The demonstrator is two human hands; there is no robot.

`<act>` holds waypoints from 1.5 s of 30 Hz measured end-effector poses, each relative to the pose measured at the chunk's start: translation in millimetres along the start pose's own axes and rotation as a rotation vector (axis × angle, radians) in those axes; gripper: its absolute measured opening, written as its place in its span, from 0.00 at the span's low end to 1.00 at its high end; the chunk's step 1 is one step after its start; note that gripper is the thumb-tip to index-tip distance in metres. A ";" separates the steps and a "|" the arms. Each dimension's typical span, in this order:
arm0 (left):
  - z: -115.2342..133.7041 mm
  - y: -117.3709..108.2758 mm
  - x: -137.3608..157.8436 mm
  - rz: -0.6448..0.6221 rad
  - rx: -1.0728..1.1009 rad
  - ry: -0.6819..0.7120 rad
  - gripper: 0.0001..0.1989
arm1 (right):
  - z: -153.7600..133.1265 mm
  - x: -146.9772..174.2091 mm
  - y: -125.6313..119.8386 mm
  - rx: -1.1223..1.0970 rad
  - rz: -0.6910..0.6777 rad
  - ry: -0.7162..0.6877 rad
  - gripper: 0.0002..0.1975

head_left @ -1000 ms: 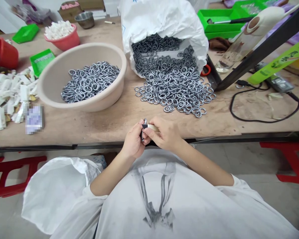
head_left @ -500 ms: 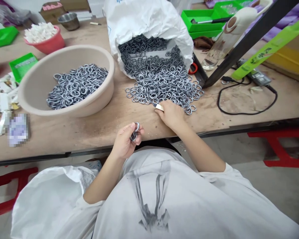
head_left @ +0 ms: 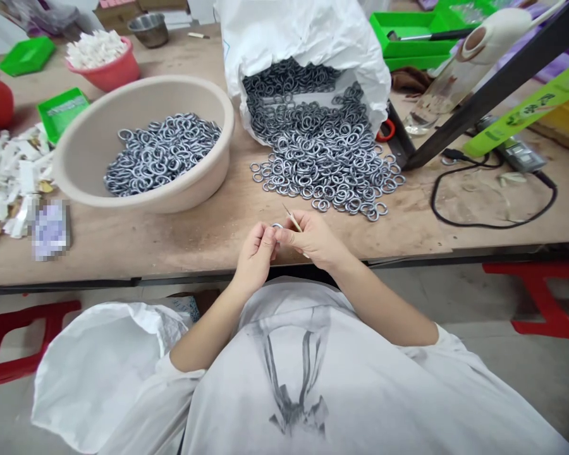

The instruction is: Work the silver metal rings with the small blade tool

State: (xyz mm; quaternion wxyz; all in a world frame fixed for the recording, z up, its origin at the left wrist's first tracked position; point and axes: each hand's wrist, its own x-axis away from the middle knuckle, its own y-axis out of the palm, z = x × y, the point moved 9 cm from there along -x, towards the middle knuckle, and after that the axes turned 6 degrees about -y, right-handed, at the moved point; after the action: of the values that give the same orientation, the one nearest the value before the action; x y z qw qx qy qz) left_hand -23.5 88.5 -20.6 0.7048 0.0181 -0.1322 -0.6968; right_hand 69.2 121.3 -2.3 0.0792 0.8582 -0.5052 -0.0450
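At the bench's near edge, the left hand (head_left: 256, 251) pinches a metal ring (head_left: 277, 226) while the right hand (head_left: 315, 240) grips a thin pick (head_left: 293, 220) against it. A slip could drop the ring off the edge. The ring pile (head_left: 325, 165) and beige basin (head_left: 146, 144) sit behind.

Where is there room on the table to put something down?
Bare wood runs along the near table edge, between the basin and the hands, and right of the ring pile inside the cable loop. The far left is crowded with white scraps and green trays.
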 end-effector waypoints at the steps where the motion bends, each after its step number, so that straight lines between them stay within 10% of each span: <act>1: -0.6 0.8 0.8 -0.001 0.020 -0.012 0.24 | 2.2 -0.8 -0.1 -0.018 0.028 -0.006 0.30; 7: 2.9 10.3 2.9 -0.076 0.228 -0.121 0.24 | -17.6 6.9 -18.7 0.281 0.152 -0.233 0.32; 16: 1.7 7.0 4.5 -0.026 0.320 -0.158 0.25 | -32.1 25.1 9.0 0.775 -0.057 -0.329 0.29; 22: 6.2 24.2 19.7 -0.306 0.193 -0.154 0.25 | -24.3 5.9 -55.5 1.056 0.254 -0.168 0.27; 28: 5.8 -6.9 2.3 -0.116 0.219 -0.194 0.15 | -18.7 6.4 -102.8 1.509 0.398 0.146 0.14; 37: -7.8 -16.9 -5.0 -0.014 0.385 -0.356 0.15 | -19.6 3.7 -115.4 1.439 0.469 0.146 0.14; 42: -11.2 -2.9 -4.5 -0.034 0.307 -0.342 0.20 | -10.1 -1.7 -89.3 0.857 0.252 -0.030 0.12; 45: -11.8 2.8 -5.9 -0.020 0.218 -0.297 0.19 | -12.7 2.0 -76.2 0.931 0.235 -0.068 0.09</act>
State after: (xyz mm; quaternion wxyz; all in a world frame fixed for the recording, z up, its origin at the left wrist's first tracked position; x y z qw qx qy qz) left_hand -18.3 92.5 -32.4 0.6644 -0.0076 -0.3095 -0.6803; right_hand 137.7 157.0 -3.7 -0.3254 0.7377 -0.5674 0.1673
